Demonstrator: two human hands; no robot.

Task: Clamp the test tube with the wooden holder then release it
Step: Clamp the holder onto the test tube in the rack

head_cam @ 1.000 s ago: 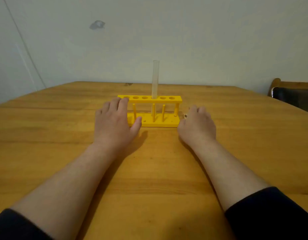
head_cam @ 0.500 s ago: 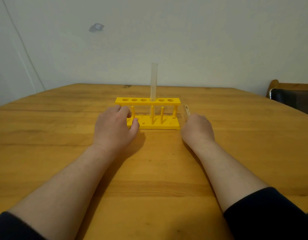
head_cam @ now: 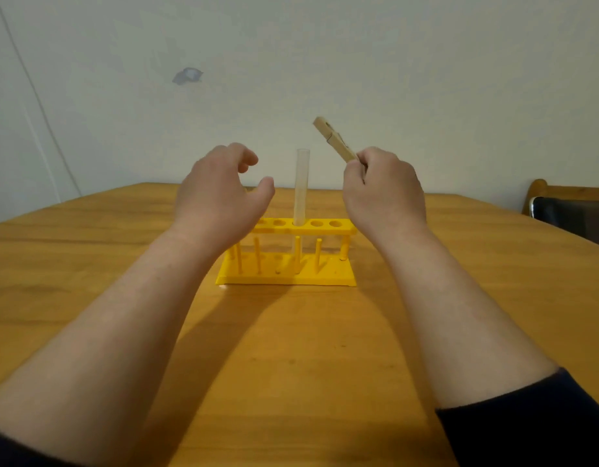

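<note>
A clear test tube (head_cam: 301,187) stands upright in the middle hole of a yellow rack (head_cam: 288,278) on the wooden table. My right hand (head_cam: 382,193) is raised to the right of the tube and grips the lower end of a wooden holder (head_cam: 333,138), which points up and to the left, its jaws above and right of the tube's rim, apart from it. My left hand (head_cam: 220,193) hovers left of the tube with curled fingers apart and nothing in it, covering the rack's left end.
The wooden table (head_cam: 291,348) stretches wide around the rack. A dark-cushioned wooden chair (head_cam: 568,210) stands at the far right edge. A pale wall rises behind the table.
Both hands have lifted off the table to tube height. My right hand has picked the wooden holder up from beside the rack. The tube and rack have stayed put.
</note>
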